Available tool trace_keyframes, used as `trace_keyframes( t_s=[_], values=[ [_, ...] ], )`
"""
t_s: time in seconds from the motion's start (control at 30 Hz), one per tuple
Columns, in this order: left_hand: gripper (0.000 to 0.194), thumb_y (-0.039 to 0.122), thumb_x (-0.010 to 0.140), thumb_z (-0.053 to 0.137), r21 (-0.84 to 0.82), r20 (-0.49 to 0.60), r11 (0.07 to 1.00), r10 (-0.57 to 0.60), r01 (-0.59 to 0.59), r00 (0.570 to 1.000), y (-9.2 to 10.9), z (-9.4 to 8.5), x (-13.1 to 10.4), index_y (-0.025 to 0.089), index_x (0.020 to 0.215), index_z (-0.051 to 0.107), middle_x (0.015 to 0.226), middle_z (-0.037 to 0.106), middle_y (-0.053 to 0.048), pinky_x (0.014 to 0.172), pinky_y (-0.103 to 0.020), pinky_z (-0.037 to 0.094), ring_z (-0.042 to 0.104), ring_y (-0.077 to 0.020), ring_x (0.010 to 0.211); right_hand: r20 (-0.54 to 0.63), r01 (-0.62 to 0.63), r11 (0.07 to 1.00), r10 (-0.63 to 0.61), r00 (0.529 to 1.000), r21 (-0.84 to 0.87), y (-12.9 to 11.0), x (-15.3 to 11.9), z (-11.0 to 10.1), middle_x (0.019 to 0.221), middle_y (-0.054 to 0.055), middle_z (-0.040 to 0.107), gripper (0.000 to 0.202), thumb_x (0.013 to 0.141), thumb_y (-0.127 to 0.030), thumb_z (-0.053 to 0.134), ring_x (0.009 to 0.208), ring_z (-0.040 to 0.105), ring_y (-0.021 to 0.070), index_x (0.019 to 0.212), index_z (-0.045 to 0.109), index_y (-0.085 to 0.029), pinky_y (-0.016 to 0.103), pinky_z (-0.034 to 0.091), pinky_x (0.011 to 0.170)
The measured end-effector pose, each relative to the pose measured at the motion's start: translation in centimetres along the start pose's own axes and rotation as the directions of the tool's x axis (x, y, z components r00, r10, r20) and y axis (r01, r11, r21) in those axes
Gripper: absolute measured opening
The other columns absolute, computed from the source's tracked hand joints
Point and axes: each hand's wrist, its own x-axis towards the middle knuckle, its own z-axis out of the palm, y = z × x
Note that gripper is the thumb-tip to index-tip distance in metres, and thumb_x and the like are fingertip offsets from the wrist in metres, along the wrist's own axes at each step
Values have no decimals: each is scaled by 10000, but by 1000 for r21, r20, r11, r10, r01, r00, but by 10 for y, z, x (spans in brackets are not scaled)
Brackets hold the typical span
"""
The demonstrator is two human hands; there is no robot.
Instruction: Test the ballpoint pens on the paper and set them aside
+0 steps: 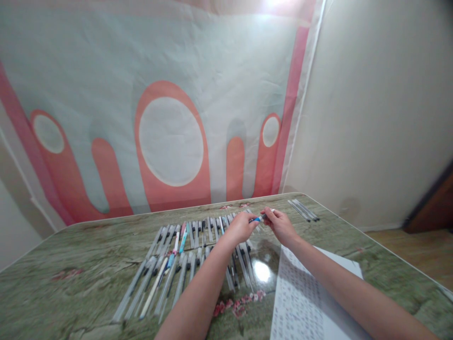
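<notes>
My left hand point(243, 226) and my right hand point(281, 225) are close together above the far right part of the table. Both are closed on a slim pen point(259, 218) with a blue part by the left fingers and a pale part by the right ones. Its ends are partly hidden by the fingers. Beneath and left of my left arm lie two rows of pens, mostly clear-barrelled point(182, 276), with a light blue pen point(183, 240) and a cream pen point(154, 289) among them. My left forearm covers part of the rows.
Below my right forearm lies a sheet of paper point(300, 302) with handwriting. Several clear pens point(303, 210) lie near the table's right edge. The table point(88, 264) has a green stone pattern with pink flowers. A printed backdrop point(219, 85) hangs behind it.
</notes>
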Motion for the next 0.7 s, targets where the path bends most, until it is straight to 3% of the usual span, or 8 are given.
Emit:
trace_keyframes(
  t_s=[0.43,0.7],
  values=[
    [253,261,782,429,-32,-41,999,4,-5,999,-5,1,1,155,887,633,817,644,-41,664,-239,406,554,-157,743,54,-20,1000,21,998,-23,-9,-4,1,524,-19,498,341,673,-477,608,458,420,80,738,631,-143,221,292,443],
    [273,254,772,458,-40,-97,999,-26,22,995,-6,-8,0,200,975,633,911,652,-39,743,-254,407,565,-165,832,191,-47,998,41,981,31,-15,-5,0,679,10,594,305,652,-355,667,592,500,96,885,638,-161,236,386,567]
  ],
)
